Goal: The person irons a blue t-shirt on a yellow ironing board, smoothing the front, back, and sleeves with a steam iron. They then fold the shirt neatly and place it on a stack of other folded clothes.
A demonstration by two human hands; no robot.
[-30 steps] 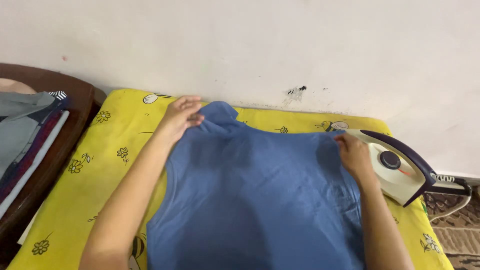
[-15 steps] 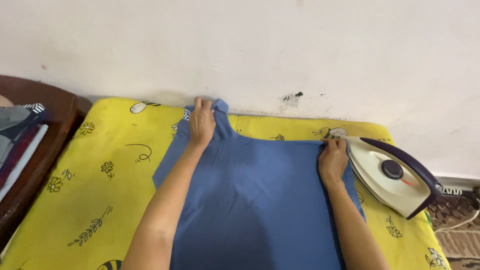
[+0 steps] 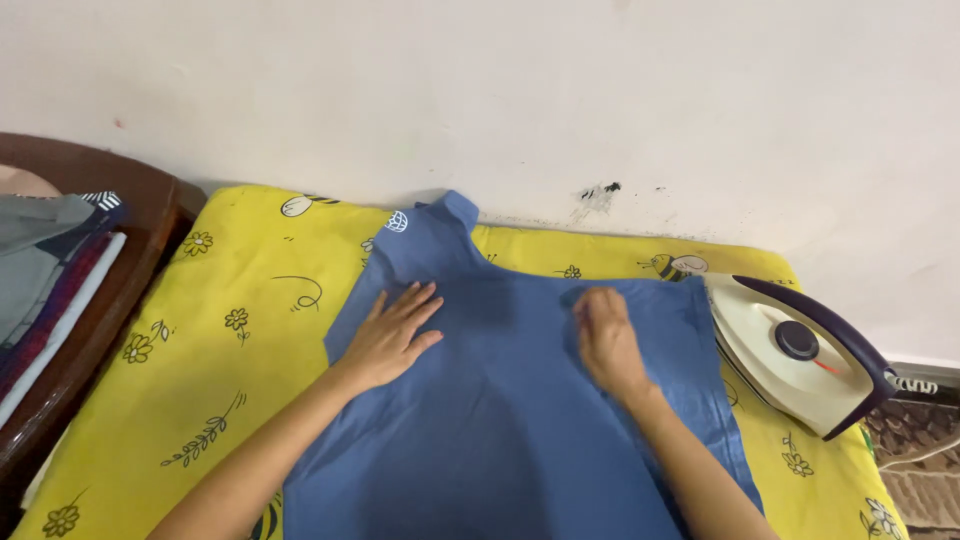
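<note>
Item: blue cotton-like garment, spread flat on a padded surface under a yellow cloth cover printed with bees and flowers. One narrow part of the garment, bearing a small white printed emblem, points toward the white wall.

Left hand: grip released, palm down, fingers spread, pressing flat on the garment's left part just below the narrow part.

Right hand: fingers curled loosely inward, resting on the fabric near its upper right; it holds nothing that can be seen.

Cream electric iron with dark purple handle and black dial: lying on the yellow cover just beside the garment's right edge, untouched, apart from both hands.

Stack of folded clothes, grey, striped and dark red: on a dark wooden piece at far left, well apart.

Progress, as judged: garment laid out and largely smoothed; faint creases remain lower right. Pressing looks not yet begun, iron idle.
</note>
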